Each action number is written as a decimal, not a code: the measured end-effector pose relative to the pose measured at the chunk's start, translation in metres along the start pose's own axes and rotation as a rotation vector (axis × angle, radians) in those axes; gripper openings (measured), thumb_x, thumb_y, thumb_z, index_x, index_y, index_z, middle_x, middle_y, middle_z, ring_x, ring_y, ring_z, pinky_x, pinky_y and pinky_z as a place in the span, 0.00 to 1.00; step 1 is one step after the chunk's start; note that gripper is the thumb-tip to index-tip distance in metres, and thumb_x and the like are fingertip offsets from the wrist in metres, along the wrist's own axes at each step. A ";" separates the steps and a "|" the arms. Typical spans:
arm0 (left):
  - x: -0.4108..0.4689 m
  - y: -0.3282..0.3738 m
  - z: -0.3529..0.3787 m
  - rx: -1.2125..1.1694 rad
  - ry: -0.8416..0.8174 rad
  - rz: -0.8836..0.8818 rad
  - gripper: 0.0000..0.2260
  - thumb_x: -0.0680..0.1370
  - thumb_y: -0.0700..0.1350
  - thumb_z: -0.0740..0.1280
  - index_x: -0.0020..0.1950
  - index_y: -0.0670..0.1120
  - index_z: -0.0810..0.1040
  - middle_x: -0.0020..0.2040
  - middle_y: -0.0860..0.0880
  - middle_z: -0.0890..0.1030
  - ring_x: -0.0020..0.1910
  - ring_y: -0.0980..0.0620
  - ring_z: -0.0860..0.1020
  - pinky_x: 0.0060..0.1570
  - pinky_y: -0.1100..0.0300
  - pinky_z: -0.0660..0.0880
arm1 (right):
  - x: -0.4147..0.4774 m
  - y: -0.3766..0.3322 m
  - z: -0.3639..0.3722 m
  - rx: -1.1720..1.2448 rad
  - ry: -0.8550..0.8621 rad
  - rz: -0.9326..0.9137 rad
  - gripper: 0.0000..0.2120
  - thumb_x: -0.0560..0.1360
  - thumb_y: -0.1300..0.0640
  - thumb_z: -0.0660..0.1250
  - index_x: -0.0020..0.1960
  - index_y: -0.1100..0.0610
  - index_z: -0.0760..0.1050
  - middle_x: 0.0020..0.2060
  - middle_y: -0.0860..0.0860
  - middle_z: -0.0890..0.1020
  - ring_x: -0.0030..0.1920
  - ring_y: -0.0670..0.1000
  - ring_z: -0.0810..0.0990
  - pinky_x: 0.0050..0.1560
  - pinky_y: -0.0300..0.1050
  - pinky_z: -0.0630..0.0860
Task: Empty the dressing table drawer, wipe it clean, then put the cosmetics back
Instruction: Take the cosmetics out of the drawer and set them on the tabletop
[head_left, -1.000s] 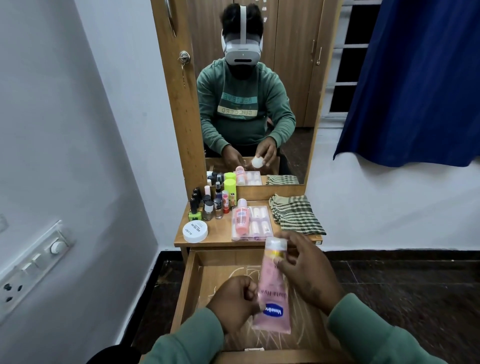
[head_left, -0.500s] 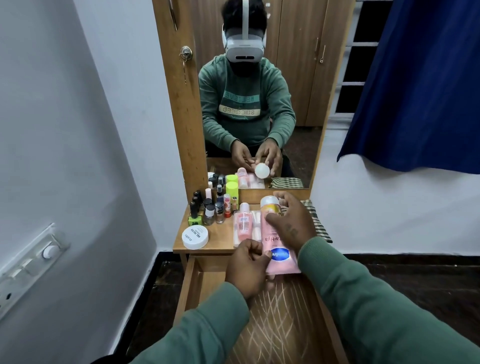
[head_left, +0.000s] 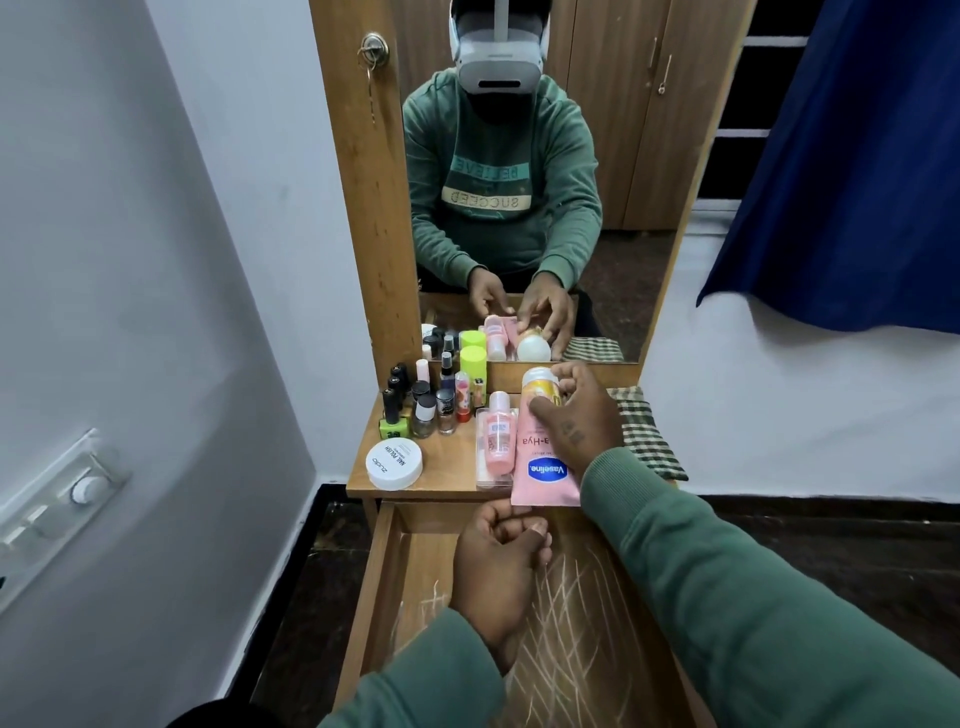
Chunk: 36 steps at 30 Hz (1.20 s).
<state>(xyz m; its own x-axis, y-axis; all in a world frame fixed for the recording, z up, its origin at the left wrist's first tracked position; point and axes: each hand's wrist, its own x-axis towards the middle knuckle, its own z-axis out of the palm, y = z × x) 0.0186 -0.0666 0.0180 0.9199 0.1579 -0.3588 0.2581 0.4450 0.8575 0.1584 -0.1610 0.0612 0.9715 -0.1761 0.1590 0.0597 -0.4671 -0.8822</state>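
Observation:
A pink Vaseline tube (head_left: 543, 467) lies lengthwise on the wooden tabletop (head_left: 447, 470), cap toward the mirror, its flat end overhanging the front edge. My right hand (head_left: 576, 410) grips the tube near its white cap. My left hand (head_left: 498, 561) is curled just under the tube's flat end, above the open drawer (head_left: 392, 566); I cannot tell whether it touches the tube. The visible drawer floor holds nothing and shows white scratch marks. Left of the tube, a clear case holds a small pink bottle (head_left: 496, 441).
Several nail polish bottles (head_left: 423, 410), a green-capped bottle (head_left: 472, 371) and a white round jar (head_left: 394, 464) crowd the tabletop's left side. A folded checked cloth (head_left: 644, 436) lies at the right. The mirror (head_left: 623, 182) stands behind, a blue curtain (head_left: 857, 156) hangs right, and a wall switch plate (head_left: 62, 493) sits left.
Both hands carried the tube up from over the drawer and forward onto the tabletop. My left hand has slipped back from the tube's lower end.

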 end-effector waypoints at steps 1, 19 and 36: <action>0.000 0.001 0.000 0.004 -0.001 0.001 0.11 0.78 0.32 0.70 0.57 0.43 0.80 0.48 0.39 0.86 0.43 0.49 0.83 0.45 0.56 0.81 | 0.000 0.000 0.001 -0.021 0.016 -0.008 0.14 0.72 0.53 0.75 0.55 0.47 0.74 0.48 0.47 0.82 0.44 0.49 0.82 0.47 0.55 0.83; -0.020 -0.031 0.037 0.006 -0.129 -0.155 0.09 0.80 0.30 0.65 0.59 0.37 0.79 0.56 0.34 0.83 0.48 0.47 0.83 0.46 0.61 0.81 | -0.005 0.035 -0.081 -0.090 0.035 -0.094 0.13 0.81 0.50 0.63 0.64 0.50 0.76 0.62 0.51 0.82 0.57 0.50 0.80 0.60 0.49 0.79; 0.002 -0.052 0.102 -0.215 -0.030 -0.108 0.17 0.79 0.23 0.57 0.65 0.32 0.75 0.57 0.33 0.82 0.55 0.41 0.82 0.62 0.50 0.76 | -0.022 0.104 -0.102 -0.716 -0.334 -0.442 0.38 0.76 0.42 0.70 0.81 0.50 0.60 0.80 0.47 0.62 0.79 0.47 0.59 0.77 0.40 0.54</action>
<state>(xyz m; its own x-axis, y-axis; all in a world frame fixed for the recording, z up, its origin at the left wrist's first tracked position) 0.0367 -0.1796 0.0105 0.8994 0.0742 -0.4307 0.2902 0.6357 0.7153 0.1199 -0.2946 0.0112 0.9164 0.3564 0.1823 0.3949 -0.8792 -0.2666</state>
